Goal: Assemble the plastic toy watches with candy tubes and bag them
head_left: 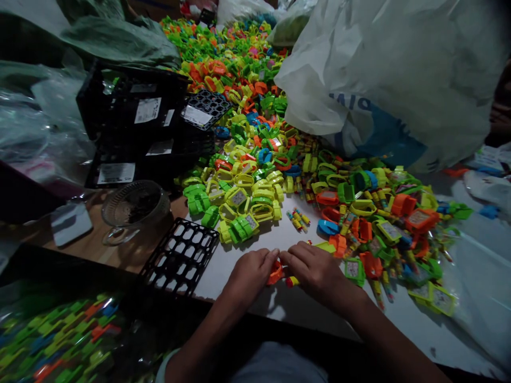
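Forearms (205, 332): near, over worktop (219, 268)
Left hand (249, 270): pinching orange band (274, 274)
Right hand (316, 268): beside band, grip unclear
Black tray (172, 259): left

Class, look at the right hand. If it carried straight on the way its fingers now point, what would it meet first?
Most likely the left hand, just ahead of the right hand's fingers, near the orange band. Depth is unclear, so I cannot tell whether the hands already touch.

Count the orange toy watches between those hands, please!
1: an orange toy watch, held between the left hand and right hand. Another could be hidden behind them.
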Available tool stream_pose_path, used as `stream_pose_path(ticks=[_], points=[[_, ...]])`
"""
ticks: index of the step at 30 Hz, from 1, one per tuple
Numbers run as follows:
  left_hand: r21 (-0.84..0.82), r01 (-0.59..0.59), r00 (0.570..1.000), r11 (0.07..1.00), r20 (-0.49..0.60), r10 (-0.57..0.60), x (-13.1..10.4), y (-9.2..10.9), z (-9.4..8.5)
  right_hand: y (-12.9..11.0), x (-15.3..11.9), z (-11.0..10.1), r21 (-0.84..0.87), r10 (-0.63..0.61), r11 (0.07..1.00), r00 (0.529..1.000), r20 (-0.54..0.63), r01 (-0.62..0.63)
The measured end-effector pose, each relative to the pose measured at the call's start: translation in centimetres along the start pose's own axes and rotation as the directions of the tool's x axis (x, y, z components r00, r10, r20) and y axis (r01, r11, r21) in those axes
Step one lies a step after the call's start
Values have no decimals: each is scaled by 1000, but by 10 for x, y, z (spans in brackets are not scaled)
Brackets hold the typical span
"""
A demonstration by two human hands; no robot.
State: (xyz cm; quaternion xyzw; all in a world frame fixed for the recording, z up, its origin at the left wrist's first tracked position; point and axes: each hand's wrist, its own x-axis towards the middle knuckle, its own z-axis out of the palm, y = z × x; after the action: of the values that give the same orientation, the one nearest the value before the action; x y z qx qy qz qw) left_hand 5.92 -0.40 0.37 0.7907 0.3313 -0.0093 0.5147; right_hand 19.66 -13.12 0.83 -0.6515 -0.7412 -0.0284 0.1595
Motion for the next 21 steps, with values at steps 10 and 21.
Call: stream_pose_path(ticks=[10, 21], points=[[-143, 69, 997, 987, 38, -64, -1, 1, 2, 5, -23, 1, 123, 117, 986, 991, -70, -108], [247, -260, 831, 934, -435, 346, 17, -1, -14, 55, -10, -26, -129, 561, 797, 802, -204, -590]])
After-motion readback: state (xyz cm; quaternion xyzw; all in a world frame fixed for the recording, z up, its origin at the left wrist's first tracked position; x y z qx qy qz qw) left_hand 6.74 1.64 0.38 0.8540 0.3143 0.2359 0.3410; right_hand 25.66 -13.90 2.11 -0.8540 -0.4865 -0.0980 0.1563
